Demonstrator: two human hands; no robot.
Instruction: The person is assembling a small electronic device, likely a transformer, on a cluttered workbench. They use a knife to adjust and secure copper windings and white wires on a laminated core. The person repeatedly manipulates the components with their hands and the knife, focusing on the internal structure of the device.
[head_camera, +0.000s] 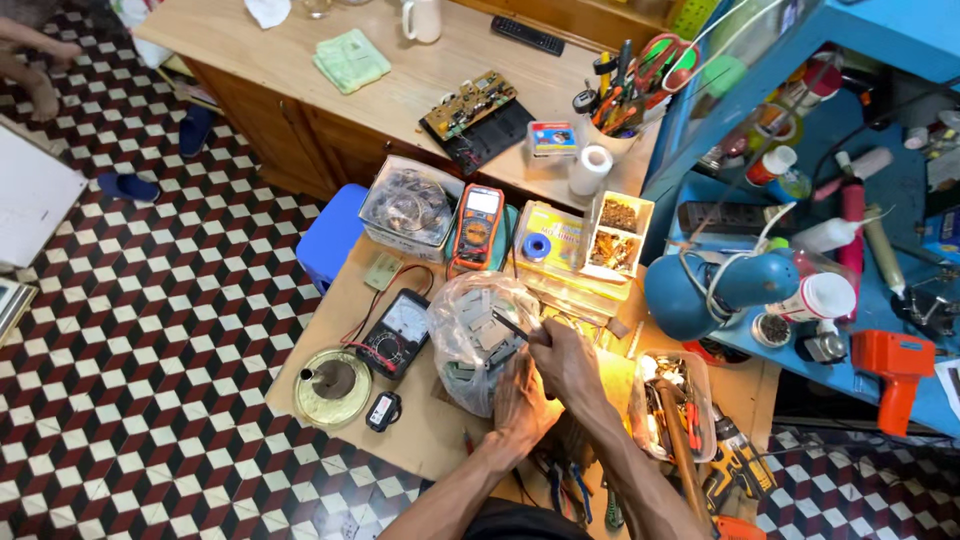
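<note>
the person's left hand (522, 400) lies flat with fingers spread against the near side of a clear plastic bag (478, 338) holding a grey device, which sits in the middle of the small wooden table (420, 440). just beside the bag, on its right, the right hand (565, 360) is pinching a thin dark tool (512, 326) whose tip touches the bag's top. left of the bag lies a black analog meter (398, 332), and nearer from it a round glass ashtray (332, 386). behind the bag stands an orange digital multimeter (478, 226). far behind the bag, on the bigger desk, a circuit board (470, 106) rests.
</note>
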